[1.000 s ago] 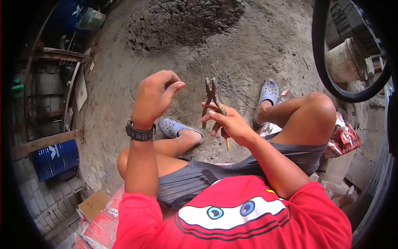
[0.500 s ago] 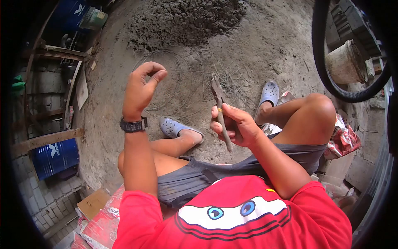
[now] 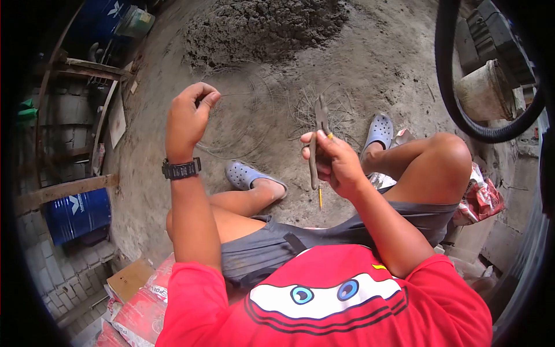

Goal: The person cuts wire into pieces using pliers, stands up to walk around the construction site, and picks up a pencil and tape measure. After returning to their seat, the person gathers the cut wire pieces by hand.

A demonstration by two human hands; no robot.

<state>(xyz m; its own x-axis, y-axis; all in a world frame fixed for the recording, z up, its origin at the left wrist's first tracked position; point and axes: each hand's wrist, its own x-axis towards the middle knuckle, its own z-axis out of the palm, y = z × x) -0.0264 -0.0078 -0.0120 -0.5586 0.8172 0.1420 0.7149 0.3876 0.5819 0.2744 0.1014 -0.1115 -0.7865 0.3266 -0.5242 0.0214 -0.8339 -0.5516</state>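
My left hand [image 3: 189,118], with a dark watch at the wrist, is raised with thumb and forefinger pinched on a thin wire [image 3: 245,93]. The wire runs rightward toward the pliers' side; its far end is hard to make out. In my right hand [image 3: 340,165] are worn pliers [image 3: 321,115], jaws pointing away from me and handles spread apart. One handle is grey-brown; a narrow yellow piece shows below the fingers, probably the other handle. Beyond the hands, a loose wire coil and a tangle of cut-looking wires [image 3: 303,107] lie on the ground.
A heap of wet grey mortar [image 3: 260,32] sits ahead on the dirt floor. Blue drums [image 3: 78,214] and timber are at left. A black hose [image 3: 448,69] loops down at right before a dirty bucket [image 3: 485,89]. Red-and-white bags [image 3: 139,318] lie beside me.
The pliers have turned more upright and their handles have spread, exposing a yellow piece. My left hand has shifted slightly left, and the right hand slightly right.
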